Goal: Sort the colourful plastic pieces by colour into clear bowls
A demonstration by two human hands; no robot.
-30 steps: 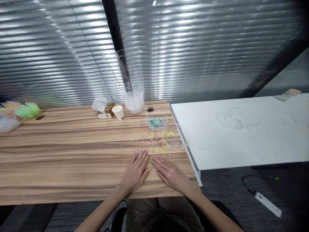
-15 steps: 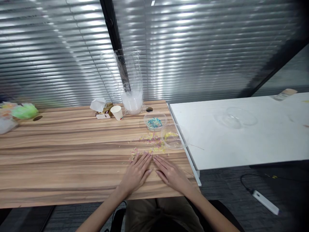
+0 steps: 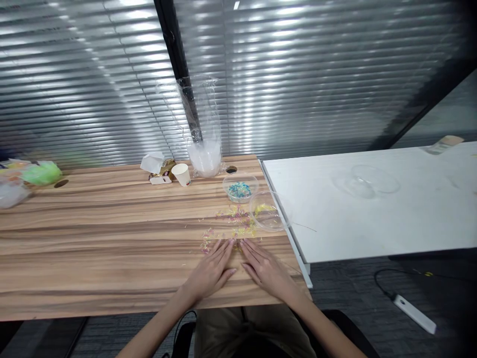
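Head view: both hands lie palm down near the front edge of a wood-grain table point(image 3: 112, 238), angled inward so that the fingertips nearly meet. Left hand point(image 3: 211, 268): fingers straight and close together, thumb held away. Right hand point(image 3: 265, 266): likewise. A narrow gap separates them; neither grips anything that I can see, and what lies beneath the palms is hidden.

The small pink and yellow pieces point(image 3: 238, 215) are scattered just beyond the fingertips, with a few at the gap; their individual shapes are too fine to make out. Behind them, a clear bowl point(image 3: 226, 186) contains blue and pale pieces point(image 3: 239, 189). To its right, a transparent round dish point(image 3: 279, 211) reaches over the table's right edge; I cannot tell whether the yellow bits showing there lie in it or under it.

Farther back: a paper cup point(image 3: 181, 174) beside a small box point(image 3: 161, 176), and a clear bag point(image 3: 206, 156) whose whitish contents are blurred by the plastic. Clear discs point(image 3: 376, 180) on the white table point(image 3: 335, 238) show only as faint outlines. A green bundle point(image 3: 41, 173) sits far left among bags cut off by the frame.
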